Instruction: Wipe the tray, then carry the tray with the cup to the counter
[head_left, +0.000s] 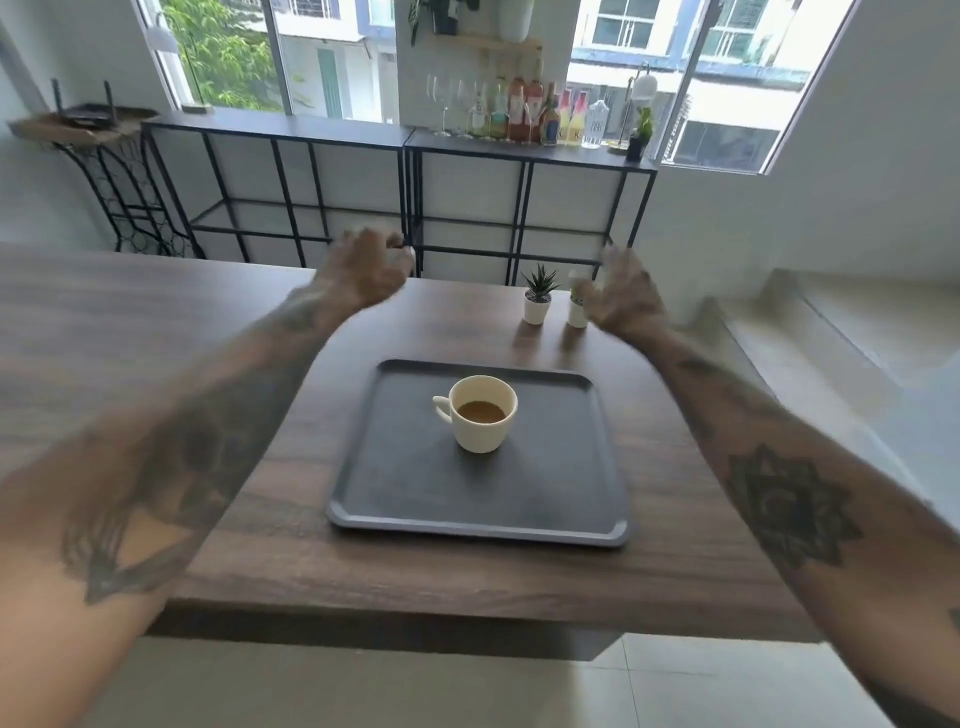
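Nearest to me I see pale floor tiles (675, 686), then the front edge of a dark wood-grain table (249, 519) that runs away from me. On it, close to the near edge and about midway across, lies a dark grey tray (415, 499) with a raised rim. A cream cup (480, 413) stands upright on the tray's far half, its handle pointing left, with brown liquid low inside it.

Past the tray, near the table's far edge, I make out two small white pots with plants; the left pot (536, 304) is plain to see, the right pot (576, 312) is partly hidden by my right hand.

Both forearms reach forward on either side of the tray, well above it. My left hand (363, 273) is blurred, its fingers curled loosely inward, and it holds nothing. My right hand (621, 296) is also blurred, fingers spread apart, empty, in front of the right pot; I cannot tell whether it touches it. Neither hand touches the tray or the cup.

Beyond the table a black metal-framed counter (280, 124) runs along the wall under large windows (234, 52), carrying bottles (524, 111) and wine glasses (441, 104).
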